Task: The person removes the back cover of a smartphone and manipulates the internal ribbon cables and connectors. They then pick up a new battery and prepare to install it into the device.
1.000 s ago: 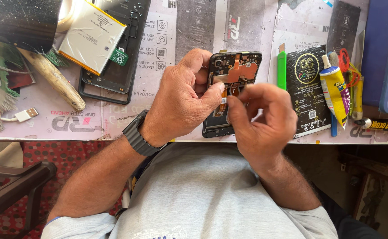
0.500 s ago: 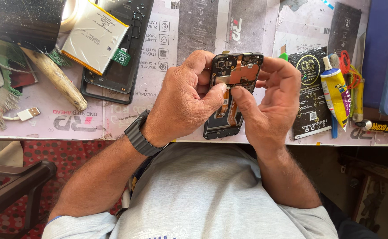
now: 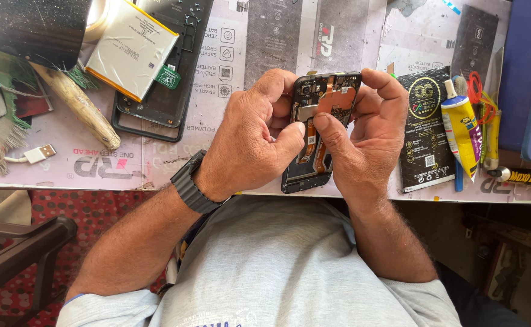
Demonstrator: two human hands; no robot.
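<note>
Both the left hand and right hand grip an opened black smartphone frame with exposed copper-coloured internals. Both thumbs press its middle, above the paper-covered table.

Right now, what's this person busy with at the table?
A person holds an opened phone with its back cover off, gripped between the left hand and the right hand. Both thumbs press on the exposed parts in the middle of it. On the table to the left lie a loose battery on another dark phone frame; to the right are a black packet and a glue tube.
</note>
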